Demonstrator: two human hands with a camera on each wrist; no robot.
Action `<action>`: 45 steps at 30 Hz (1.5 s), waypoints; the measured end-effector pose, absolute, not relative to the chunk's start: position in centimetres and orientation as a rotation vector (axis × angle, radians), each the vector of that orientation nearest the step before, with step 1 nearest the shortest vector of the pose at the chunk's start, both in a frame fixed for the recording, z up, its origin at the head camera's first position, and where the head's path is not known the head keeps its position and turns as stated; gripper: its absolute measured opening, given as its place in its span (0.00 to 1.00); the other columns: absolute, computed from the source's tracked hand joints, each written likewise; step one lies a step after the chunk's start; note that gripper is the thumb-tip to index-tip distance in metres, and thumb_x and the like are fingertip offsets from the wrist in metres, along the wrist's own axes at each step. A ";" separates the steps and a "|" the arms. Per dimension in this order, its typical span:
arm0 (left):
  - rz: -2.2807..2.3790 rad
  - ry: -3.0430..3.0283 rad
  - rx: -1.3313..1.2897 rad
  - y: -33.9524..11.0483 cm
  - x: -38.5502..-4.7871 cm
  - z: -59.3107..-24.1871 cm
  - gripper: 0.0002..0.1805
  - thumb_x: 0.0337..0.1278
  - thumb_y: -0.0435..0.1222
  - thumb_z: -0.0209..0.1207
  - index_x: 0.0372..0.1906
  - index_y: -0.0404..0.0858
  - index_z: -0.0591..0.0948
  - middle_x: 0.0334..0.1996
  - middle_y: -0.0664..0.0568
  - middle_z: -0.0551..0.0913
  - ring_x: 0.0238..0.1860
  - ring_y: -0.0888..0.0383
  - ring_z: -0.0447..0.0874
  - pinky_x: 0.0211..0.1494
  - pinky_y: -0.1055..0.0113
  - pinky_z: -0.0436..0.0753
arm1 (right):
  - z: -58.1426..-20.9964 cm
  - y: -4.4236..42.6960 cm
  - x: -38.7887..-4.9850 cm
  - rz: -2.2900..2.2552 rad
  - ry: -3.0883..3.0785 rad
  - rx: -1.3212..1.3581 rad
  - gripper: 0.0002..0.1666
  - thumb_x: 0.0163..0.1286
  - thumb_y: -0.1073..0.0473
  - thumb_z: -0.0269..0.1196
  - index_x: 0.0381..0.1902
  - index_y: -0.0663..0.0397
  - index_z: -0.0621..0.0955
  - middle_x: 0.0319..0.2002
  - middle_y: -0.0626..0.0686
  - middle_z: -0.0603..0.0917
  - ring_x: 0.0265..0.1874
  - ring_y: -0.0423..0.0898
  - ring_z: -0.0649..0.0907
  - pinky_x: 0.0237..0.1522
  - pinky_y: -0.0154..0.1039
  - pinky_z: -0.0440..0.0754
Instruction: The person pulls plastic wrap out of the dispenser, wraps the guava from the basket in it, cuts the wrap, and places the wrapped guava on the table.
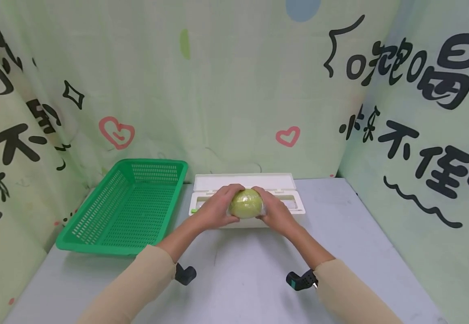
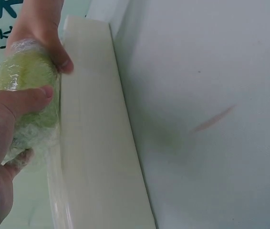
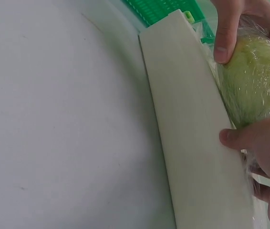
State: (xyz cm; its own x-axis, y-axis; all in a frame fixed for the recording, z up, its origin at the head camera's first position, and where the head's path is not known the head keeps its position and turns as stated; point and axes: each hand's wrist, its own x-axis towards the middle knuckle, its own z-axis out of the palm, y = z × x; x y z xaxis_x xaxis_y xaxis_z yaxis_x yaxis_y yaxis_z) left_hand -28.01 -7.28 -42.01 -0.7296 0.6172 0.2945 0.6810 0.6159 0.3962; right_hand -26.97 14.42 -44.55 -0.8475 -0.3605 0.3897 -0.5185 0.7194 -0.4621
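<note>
Fruit (image 1: 246, 204), round and pale green, sits between the two hands in front of the person, over the open white box (image 1: 244, 182) that stands on the desk (image 1: 234, 292); whether it touches the box I cannot tell. The grip is full on both sides: the left hand (image 1: 219, 209) curls round one side of the fruit and the right hand (image 1: 276, 211) round the other, thumbs on the side nearest the person. Clear film (image 2: 35, 136) covers it, tight and shiny over the middle, loose and crumpled towards both ends; some also shows along the box.

Judging by its look, the fruit should be firm and fairly weighty, unlikely to give under moderate pressure, though a hard fingertip might bruise it. The film is the delicate part: thin, light, apt to cling, and quick to wrinkle or tear if dragged. The smooth round skin under it may turn if held at one point only, so opposite sides, with spread fingers, look the best place to take hold. Crumpled film at the ends would make a poor handle, since it could slip or unwrap.
</note>
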 end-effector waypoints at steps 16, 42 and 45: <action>-0.759 -2.739 -1.076 -6.9 -30.3 -41.8 0.46 0.41 0.37 0.75 0.67 0.42 0.63 0.63 0.50 0.71 0.63 0.53 0.71 0.67 0.57 0.73 | -44.3 14.5 -29.4 0.852 -2.762 0.609 0.47 0.48 0.73 0.73 0.65 0.48 0.67 0.57 0.53 0.79 0.58 0.53 0.79 0.60 0.54 0.76; -1.031 -2.685 -1.022 -7.7 -30.4 -38.9 0.46 0.44 0.37 0.74 0.69 0.38 0.62 0.65 0.47 0.71 0.65 0.51 0.72 0.68 0.56 0.73 | -41.0 14.5 -28.8 0.903 -2.682 0.657 0.53 0.53 0.55 0.75 0.72 0.50 0.60 0.65 0.58 0.70 0.65 0.55 0.71 0.67 0.54 0.71; -1.015 -2.652 -1.033 -7.7 -30.4 -38.3 0.47 0.46 0.37 0.73 0.71 0.39 0.61 0.67 0.46 0.69 0.67 0.50 0.70 0.69 0.55 0.71 | -40.3 14.6 -28.9 0.926 -2.656 0.646 0.52 0.52 0.56 0.75 0.72 0.50 0.61 0.64 0.58 0.71 0.64 0.55 0.72 0.66 0.54 0.72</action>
State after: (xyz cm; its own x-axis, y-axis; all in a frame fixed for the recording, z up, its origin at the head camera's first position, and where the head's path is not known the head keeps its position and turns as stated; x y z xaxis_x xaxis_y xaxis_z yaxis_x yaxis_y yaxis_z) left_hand -30.45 -7.73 -38.32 -0.7597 0.5579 0.3341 0.6385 0.5422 0.5462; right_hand -28.92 14.56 -40.29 -0.8689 -0.3243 0.3740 -0.4866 0.6986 -0.5246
